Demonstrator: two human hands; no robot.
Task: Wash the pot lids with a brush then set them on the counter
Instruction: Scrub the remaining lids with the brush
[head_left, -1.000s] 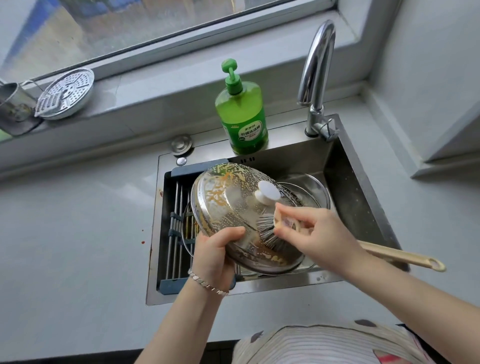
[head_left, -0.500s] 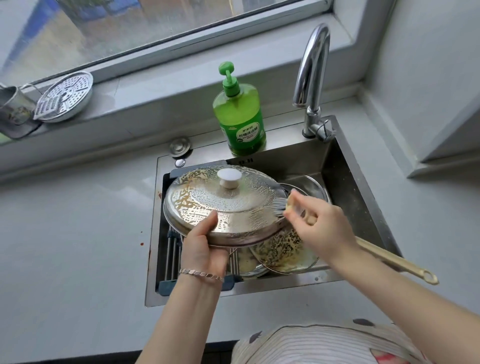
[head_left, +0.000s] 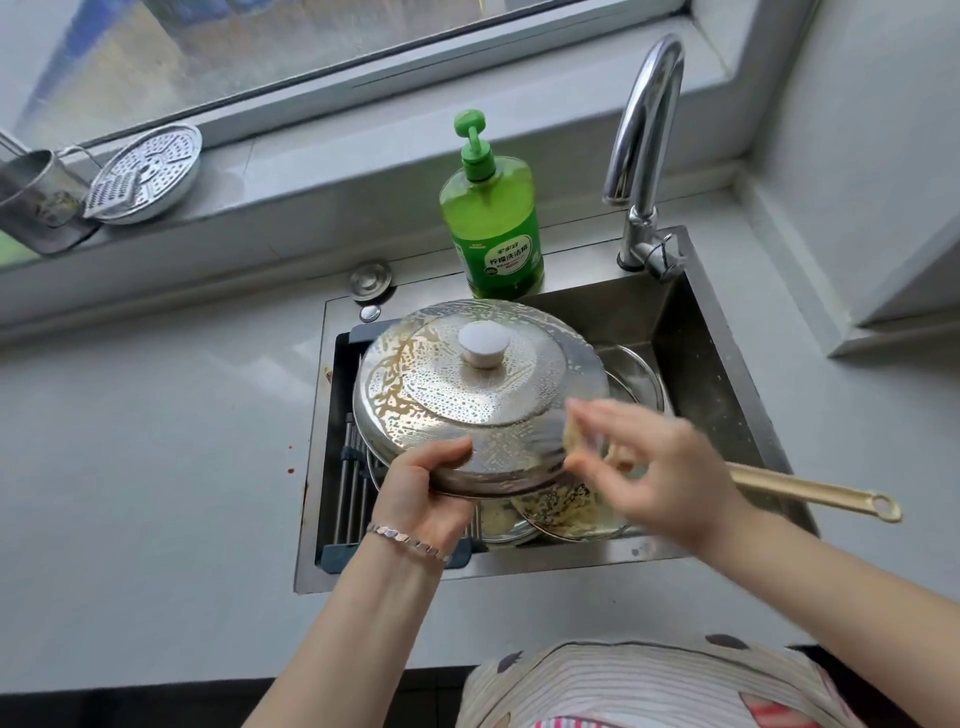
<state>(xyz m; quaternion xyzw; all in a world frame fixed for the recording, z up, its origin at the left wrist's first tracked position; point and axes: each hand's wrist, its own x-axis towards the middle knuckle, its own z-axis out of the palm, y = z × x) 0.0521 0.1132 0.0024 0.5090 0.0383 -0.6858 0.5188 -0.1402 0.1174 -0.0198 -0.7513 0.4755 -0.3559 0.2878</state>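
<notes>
Lid (head_left: 483, 395) levelled, frame centre; left hand (head_left: 421, 488) grips rim, right hand (head_left: 660, 467) (blurred) holds brush (head_left: 810, 491). Wet rim may slip.

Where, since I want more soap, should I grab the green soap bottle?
Probably its narrow neck under the pump, from above: the soap bottle stands upright behind the sink, the held lid sits in front of its base, and the tap stands to its right.

Home kitchen. Steel sink (head_left: 717, 332) set into pale table (head_left: 156, 441), curved tap (head_left: 644, 135), green dish soap bottle (head_left: 491, 218), soiled pot lid (head_left: 478, 400) over sink, metal steamer plate (head_left: 145, 174) on windowsill (head_left: 322, 171) below window.
</notes>
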